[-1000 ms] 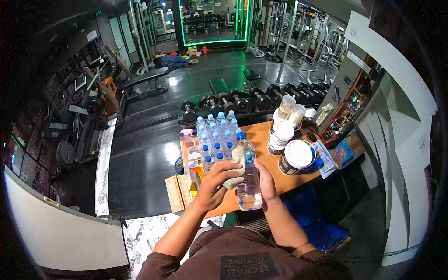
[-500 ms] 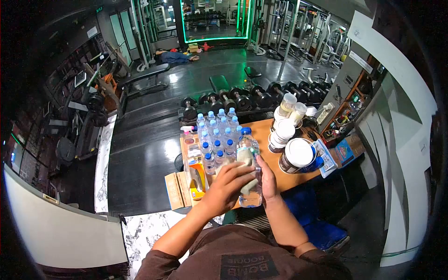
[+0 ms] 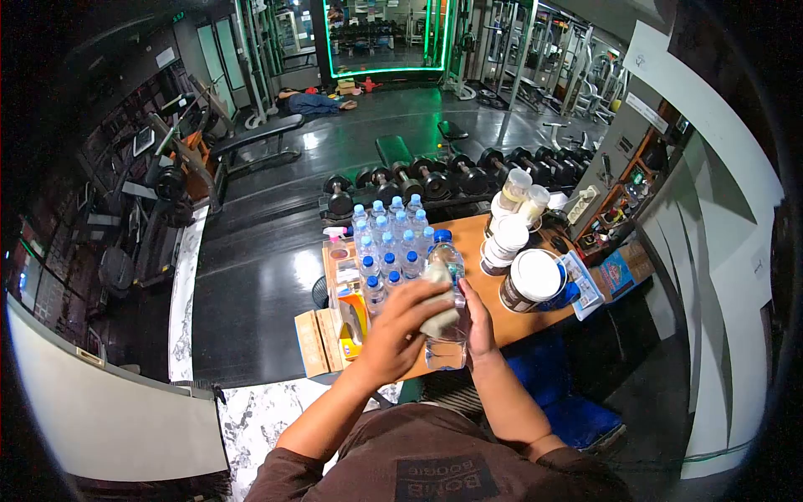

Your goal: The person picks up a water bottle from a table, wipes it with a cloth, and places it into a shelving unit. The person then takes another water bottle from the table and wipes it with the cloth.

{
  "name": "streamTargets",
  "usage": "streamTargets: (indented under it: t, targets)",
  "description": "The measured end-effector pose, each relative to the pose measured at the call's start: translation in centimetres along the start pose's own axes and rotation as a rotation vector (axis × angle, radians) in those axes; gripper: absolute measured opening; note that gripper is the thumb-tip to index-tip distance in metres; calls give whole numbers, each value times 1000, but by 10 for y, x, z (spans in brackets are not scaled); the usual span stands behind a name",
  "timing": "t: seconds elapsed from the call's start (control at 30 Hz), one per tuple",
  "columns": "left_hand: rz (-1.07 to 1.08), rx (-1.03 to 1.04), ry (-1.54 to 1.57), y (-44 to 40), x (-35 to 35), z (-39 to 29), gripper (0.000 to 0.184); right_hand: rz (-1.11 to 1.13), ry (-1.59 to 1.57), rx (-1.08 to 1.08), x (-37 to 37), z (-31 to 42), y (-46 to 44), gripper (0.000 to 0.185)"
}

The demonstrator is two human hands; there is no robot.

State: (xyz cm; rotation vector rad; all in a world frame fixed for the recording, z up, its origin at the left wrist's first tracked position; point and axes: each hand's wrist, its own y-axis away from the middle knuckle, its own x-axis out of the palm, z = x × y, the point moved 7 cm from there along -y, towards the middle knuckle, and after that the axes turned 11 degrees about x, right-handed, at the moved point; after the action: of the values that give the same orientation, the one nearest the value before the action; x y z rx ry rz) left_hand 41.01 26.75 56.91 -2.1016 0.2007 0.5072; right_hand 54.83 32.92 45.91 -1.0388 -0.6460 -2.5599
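My left hand [image 3: 391, 330] is closed on a pale, bunched cloth [image 3: 442, 316], pressing it against the near left side of a large clear plastic bottle [image 3: 446, 355]. The bottle has a blue cap and liquid inside, and stands roughly upright at the table's front edge. Against its right side, my right hand [image 3: 479, 325] grips it, thumb side up. The cloth and fingers hide much of the bottle's middle. Just left of the large bottle, several small blue-capped water bottles [image 3: 389, 259] stand in close rows.
White lidded tubs [image 3: 537, 274] and stacked containers [image 3: 505, 234] stand on the right of the wooden table [image 3: 468, 230]. A yellow box [image 3: 355, 335] and open cardboard box [image 3: 316, 339] sit at left. Dumbbells [image 3: 431, 177] line a rack behind. A person [image 3: 314, 103] lies on the far floor.
My left hand and the cloth have slid slightly up along the bottle, and the cloth looks more bunched. My right hand keeps its grip, with the bottle almost still.
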Motion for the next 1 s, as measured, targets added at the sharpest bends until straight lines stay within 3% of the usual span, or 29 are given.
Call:
streamTargets:
  t: [0.13, 0.3, 0.33, 0.5, 0.57, 0.6, 0.77, 0.9, 1.0]
  targets:
    - [94, 21, -113, 20, 29, -13, 51, -36, 119, -131, -21, 4, -14, 40]
    - [278, -147, 128, 36, 28, -22, 53, -36, 122, -108, -16, 13, -7, 44]
    - [282, -105, 176, 36, 24, -20, 45, -40, 122, -131, -15, 15, -6, 46]
    - [227, -82, 202, 23, 7, -5, 45, -38, 103, -30, -24, 5, -11, 45]
    - [-6, -74, 19, 7, -6, -6, 46, -43, 81, 35, -24, -3, -10, 44]
    - [-22, -59, -3, 2, -5, -6, 46, 4, 42, 14, -18, -6, -9, 43]
    - [78, -23, -67, 17, 27, -5, 52, -46, 139, -105, -4, 6, 2, 40]
    - [129, -17, -11, 35, 32, -23, 45, -60, 166, -90, -19, 13, -4, 41]
    - [153, -6, 220, 41, 23, -23, 34, 46, 92, -57, -15, 17, -6, 50]
